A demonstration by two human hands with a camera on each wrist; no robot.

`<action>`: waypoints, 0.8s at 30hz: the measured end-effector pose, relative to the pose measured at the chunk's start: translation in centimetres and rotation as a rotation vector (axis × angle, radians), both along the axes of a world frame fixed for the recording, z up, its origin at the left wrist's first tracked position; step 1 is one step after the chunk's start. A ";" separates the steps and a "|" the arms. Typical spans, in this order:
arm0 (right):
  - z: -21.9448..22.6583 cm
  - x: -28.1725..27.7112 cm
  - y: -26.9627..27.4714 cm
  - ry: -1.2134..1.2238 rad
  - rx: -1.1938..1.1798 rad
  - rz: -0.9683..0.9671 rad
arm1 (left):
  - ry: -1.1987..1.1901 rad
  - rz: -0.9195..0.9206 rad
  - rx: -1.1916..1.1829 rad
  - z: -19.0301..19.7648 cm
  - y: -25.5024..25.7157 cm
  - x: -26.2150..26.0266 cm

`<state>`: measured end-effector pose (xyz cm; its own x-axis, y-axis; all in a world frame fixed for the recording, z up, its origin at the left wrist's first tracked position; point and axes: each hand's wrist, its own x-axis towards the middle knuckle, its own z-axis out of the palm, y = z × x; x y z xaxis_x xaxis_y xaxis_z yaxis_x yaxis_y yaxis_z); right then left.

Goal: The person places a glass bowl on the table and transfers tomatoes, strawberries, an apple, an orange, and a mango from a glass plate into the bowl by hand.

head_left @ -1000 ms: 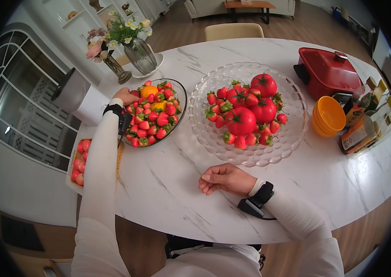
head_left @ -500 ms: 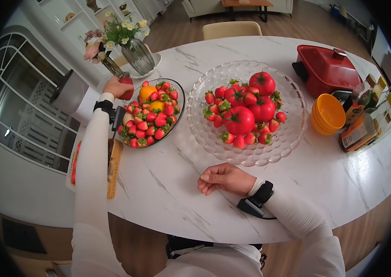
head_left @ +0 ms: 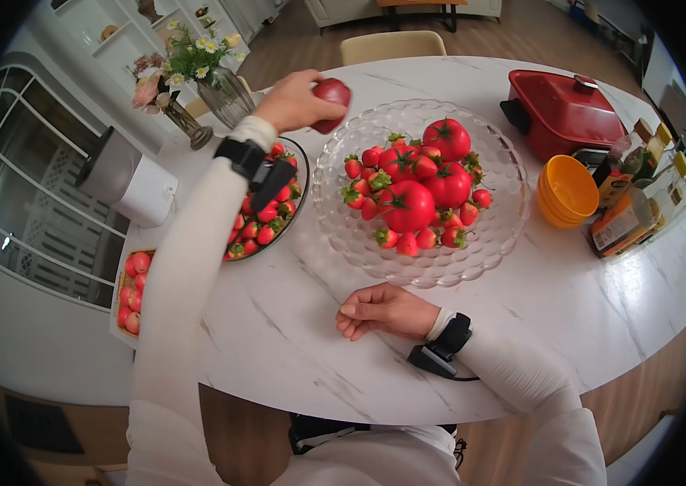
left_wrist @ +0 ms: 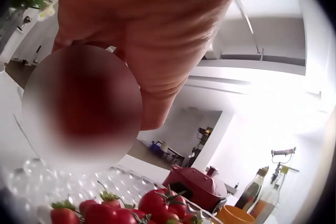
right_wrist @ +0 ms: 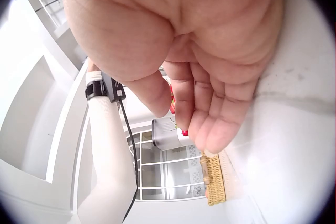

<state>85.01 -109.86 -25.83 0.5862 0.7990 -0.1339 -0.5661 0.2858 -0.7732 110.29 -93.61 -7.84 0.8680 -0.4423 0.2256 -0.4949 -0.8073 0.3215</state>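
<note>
While the left hand [head_left: 289, 104] grasps a fruit [head_left: 333, 97] near the plate [head_left: 345, 239], the empty, loosely curled right hand [head_left: 390, 312] rests on the table [head_left: 278, 348].

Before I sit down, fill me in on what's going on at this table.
A person's left hand is holding a dark red, round fruit up near the rim of the clear scalloped plate. Tomatoes and strawberries sit on that plate. The right hand rests on the table, fingers loosely curled, holding nothing. More strawberries show in the glass bowl, partly hidden behind the left arm.
</note>
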 end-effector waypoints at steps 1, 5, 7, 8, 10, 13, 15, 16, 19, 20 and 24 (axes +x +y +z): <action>-0.1 0.0 0.0 0.000 0.005 0.007 | -0.026 -0.042 0.006 0.0 -1.7 -0.6; -0.3 0.1 0.0 0.006 0.019 0.008 | -0.070 -0.222 0.025 -2.2 -6.2 0.0; -0.3 0.1 0.0 0.011 0.010 0.009 | -0.060 -0.251 0.091 -2.3 -8.1 -0.5; -0.3 0.0 0.0 0.011 0.009 0.008 | -0.048 -0.278 0.159 -2.4 -8.9 -0.9; -0.2 0.0 0.1 0.009 0.013 0.008 | -0.072 -0.264 0.215 -3.7 -9.6 -1.0; -0.2 0.1 0.1 0.012 0.009 0.013 | 0.010 -0.234 0.356 -4.5 -10.1 -1.3; -0.3 0.1 0.1 0.012 0.016 0.017 | 0.040 -0.321 0.205 -5.7 -9.7 -1.0; -0.3 0.1 0.1 0.014 0.026 0.018 | 0.021 -0.371 0.165 -6.1 -9.3 -0.7; 0.1 0.1 0.0 0.021 0.005 0.015 | -0.165 -0.343 0.133 -7.4 -8.5 -0.8; 0.2 0.1 0.1 0.019 0.003 0.031 | -0.166 -0.326 0.133 -7.3 -8.2 -0.5; 0.1 0.1 0.0 0.013 -0.017 0.015 | 0.033 -0.431 0.105 -6.2 -7.5 -0.7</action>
